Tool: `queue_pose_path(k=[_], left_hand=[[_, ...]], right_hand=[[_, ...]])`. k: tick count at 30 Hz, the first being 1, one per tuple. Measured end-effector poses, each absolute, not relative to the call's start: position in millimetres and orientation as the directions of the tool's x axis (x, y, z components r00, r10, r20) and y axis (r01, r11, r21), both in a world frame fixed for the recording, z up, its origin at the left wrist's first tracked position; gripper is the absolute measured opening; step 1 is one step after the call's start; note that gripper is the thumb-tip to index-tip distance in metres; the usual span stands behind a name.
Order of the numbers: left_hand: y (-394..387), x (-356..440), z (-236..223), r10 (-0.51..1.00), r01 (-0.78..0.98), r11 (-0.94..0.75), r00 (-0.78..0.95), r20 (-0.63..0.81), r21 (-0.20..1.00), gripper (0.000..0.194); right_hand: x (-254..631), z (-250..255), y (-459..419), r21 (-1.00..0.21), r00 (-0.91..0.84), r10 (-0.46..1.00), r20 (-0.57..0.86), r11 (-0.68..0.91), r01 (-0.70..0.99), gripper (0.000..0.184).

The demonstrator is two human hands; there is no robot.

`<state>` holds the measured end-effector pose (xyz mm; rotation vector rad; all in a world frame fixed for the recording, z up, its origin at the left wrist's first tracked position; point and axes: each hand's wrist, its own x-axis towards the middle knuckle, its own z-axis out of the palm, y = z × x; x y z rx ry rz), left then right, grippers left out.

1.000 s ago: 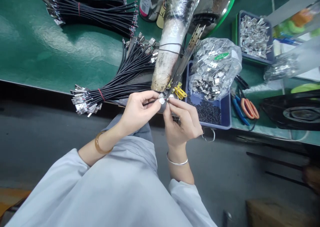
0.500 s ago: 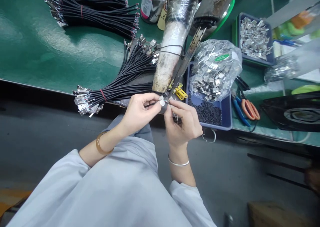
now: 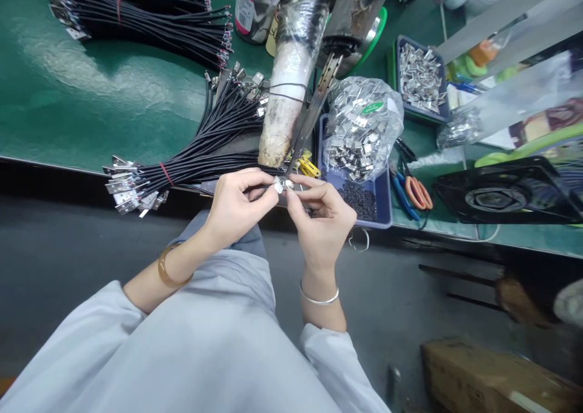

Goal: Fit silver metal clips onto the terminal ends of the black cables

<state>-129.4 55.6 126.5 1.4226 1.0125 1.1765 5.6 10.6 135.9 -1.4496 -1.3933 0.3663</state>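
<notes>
Two thick bundles of cut black cables [image 3: 150, 21] lie at the far left of a green worktop [image 3: 136, 103], red bands around them. Nearer the table's front edge, a smaller banded bundle [image 3: 195, 152] fans out to the right, metal tabs at both its ends. A worker in a pale grey garment, a tan bangle [image 3: 167, 268] on one wrist, bends the left hand [image 3: 239, 203] inward, thumb and forefinger pinched together on a small silvery piece [image 3: 281, 185]. The piece sits at the center of the scene, between the fingertips of both hands, just below the stained lower end of a white tube [image 3: 286, 91] and a slanting metal strip [image 3: 314, 109]; its finer details are too small to make out. The right hand [image 3: 321, 218] meets it from the other side, thumb and forefinger closed on its right end, the remaining fingers loosely curled. Just beyond are yellow clips [image 3: 308, 167], then a blue tray [image 3: 384, 203] with small black parts [image 3: 357, 199] and a clear bag [image 3: 364, 121] of metal pieces. Orange-handled pliers [image 3: 418, 193] and a black fan [image 3: 496, 199] lie farther right.
</notes>
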Motion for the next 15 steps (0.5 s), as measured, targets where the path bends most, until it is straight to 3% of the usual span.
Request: queue_pose_path(k=[15], left_hand=[[58.9,-126.2,134.7,0.966,-0.01,-0.215,0.143,0.214,0.977,0.015]], right_hand=[[3.1,136.4,15.4,-0.699,0.231,0.786,0.573,0.322,0.639,0.01]])
